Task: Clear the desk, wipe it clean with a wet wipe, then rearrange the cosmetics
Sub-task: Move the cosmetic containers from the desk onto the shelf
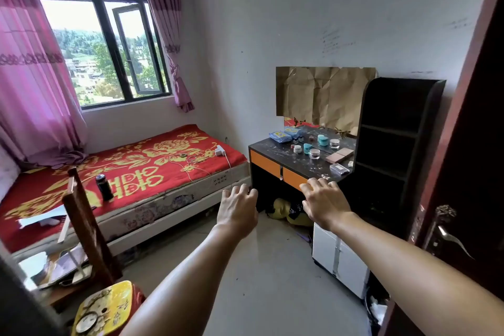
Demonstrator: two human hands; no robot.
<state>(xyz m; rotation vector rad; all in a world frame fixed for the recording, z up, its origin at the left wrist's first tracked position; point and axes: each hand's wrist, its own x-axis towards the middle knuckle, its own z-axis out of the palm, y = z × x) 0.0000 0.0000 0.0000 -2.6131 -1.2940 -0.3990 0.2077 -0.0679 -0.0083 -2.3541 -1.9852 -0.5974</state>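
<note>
A dark, dusty desk [275, 151] with orange drawer fronts stands against the far wall. On it lie a blue wet-wipe pack [280, 137], several small cosmetic jars [313, 148] with teal or clear lids, a pinkish palette [339, 157] and a clear flat case [339, 169]. My left hand [237, 206] and my right hand [324, 200] are stretched forward in the air, fingers apart and holding nothing, some way short of the desk. A mirror behind the desk is covered with brown paper [321, 93].
A bed [131, 169] with a red and gold cover fills the left side; a black bottle [104, 187] stands on it. Dark shelves [392, 144] adjoin the desk. A white box [338, 256], a yellow stool [106, 308], a wooden chair [81, 215] and a door [463, 199] surround the open floor.
</note>
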